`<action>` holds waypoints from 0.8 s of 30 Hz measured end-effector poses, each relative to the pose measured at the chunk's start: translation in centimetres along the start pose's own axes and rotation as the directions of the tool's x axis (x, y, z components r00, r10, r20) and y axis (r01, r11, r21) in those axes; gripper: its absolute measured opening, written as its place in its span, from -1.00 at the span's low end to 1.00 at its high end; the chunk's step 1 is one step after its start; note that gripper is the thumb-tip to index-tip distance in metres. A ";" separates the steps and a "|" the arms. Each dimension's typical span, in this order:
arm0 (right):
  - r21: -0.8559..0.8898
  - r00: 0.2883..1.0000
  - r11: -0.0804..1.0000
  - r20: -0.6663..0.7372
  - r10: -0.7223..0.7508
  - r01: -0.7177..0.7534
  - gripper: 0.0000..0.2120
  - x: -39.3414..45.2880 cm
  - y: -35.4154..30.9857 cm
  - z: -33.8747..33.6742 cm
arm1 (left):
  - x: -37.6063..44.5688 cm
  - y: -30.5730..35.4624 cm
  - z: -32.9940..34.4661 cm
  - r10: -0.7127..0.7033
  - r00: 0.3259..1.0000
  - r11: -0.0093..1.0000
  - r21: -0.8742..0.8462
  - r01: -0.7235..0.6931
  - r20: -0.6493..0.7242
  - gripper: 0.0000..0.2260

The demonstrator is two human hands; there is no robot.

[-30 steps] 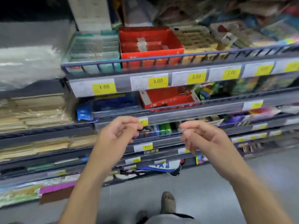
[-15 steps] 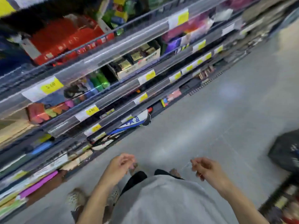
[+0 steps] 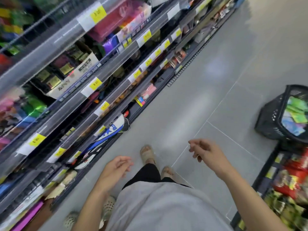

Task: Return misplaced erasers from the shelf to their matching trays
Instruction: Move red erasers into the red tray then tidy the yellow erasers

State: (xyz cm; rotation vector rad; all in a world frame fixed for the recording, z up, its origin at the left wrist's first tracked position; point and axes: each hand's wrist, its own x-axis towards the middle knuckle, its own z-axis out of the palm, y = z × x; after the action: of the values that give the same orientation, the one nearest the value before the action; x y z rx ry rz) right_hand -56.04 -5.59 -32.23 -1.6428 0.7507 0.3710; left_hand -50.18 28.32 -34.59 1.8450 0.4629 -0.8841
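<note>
No eraser or eraser tray shows in the head view at this moment. My left hand hangs low over the grey floor with loosely curled fingers and nothing in it. My right hand is held a little higher to the right, fingers relaxed and empty. Both hands are well away from the shop shelves, which run along the left with yellow price tags and mixed stationery goods.
A black plastic basket with colourful packets stands on the floor at the right. Below it a rack of red and yellow packets lines the right edge. Grey tiled floor stretches ahead between the shelves. My feet in sandals are below.
The view swung from the upper shelves with the red tray down and right to the aisle floor. Both hands dropped from shelf height to waist height and stayed empty.
</note>
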 end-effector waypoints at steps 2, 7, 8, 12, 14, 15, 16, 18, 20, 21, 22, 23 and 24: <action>0.018 1.000 0.999 -0.012 -0.026 0.027 -0.90 1.5 -1.4 -1.0 | 1.4 1.4 0.7 0.000 1.000 1.000 0.017 0.000 0.010 -0.90; 0.064 0.998 0.998 -0.064 -0.008 0.012 -0.89 5.9 -4.2 -3.5 | 7.0 6.6 2.6 0.015 0.998 0.999 0.044 -0.018 0.061 -0.91; 0.072 0.997 0.997 -0.077 0.009 -0.004 -0.89 6.7 -4.7 -4.1 | 8.3 8.1 2.9 0.021 0.997 0.998 0.051 -0.025 0.078 -0.91; 0.096 0.987 0.993 -0.137 0.086 -0.073 -0.88 9.6 -6.6 -6.7 | 13.3 15.6 4.4 0.060 0.989 0.995 0.071 -0.070 0.134 -0.91; 0.099 0.981 0.992 -0.167 0.098 -0.082 -0.88 11.0 -7.4 -8.0 | 15.6 19.8 5.0 0.110 0.980 0.989 0.075 -0.124 0.168 -0.90; 0.100 0.977 0.991 -0.182 0.107 -0.089 -0.88 11.7 -7.8 -8.6 | 16.7 21.9 5.3 0.135 0.974 0.985 0.082 -0.152 0.183 -0.90; 0.104 0.973 0.990 -0.198 0.116 -0.097 -0.87 12.4 -8.2 -9.4 | 17.7 24.1 5.6 0.154 0.969 0.981 0.089 -0.174 0.193 -0.90; 0.114 0.968 0.988 -0.220 0.125 -0.102 -0.87 14.0 -9.0 -10.8 | 19.5 27.9 6.2 0.184 0.963 0.973 0.099 -0.207 0.198 -0.89; 0.120 0.966 0.988 -0.227 0.126 -0.101 -0.87 15.8 -10.0 -12.2 | 20.9 31.1 6.7 0.206 0.958 0.969 0.093 -0.227 0.199 -0.89; 0.118 0.966 0.988 -0.227 0.123 -0.098 -0.87 16.8 -10.5 -12.9 | 21.4 32.5 6.9 0.213 0.956 0.968 0.091 -0.235 0.199 -0.89; 0.114 0.967 0.989 -0.225 0.119 -0.095 -0.88 17.9 -11.1 -13.6 | 21.9 33.8 7.1 0.220 0.955 0.966 0.095 -0.242 0.199 -0.89; 0.109 0.968 0.990 -0.222 0.112 -0.090 -0.88 19.2 -11.8 -14.3 | 22.4 34.9 7.4 0.226 0.954 0.964 0.098 -0.249 0.197 -0.89; 0.102 0.971 0.991 -0.217 0.103 -0.082 -0.88 20.6 -12.6 -15.1 | 22.8 35.9 7.6 0.231 0.954 0.963 0.093 -0.251 0.190 -0.89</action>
State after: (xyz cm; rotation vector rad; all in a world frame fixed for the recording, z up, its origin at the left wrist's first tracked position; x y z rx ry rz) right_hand -35.03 -24.84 -32.24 -1.5812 1.0012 0.2162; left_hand -14.38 4.42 -31.18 1.8594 0.0721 -0.9121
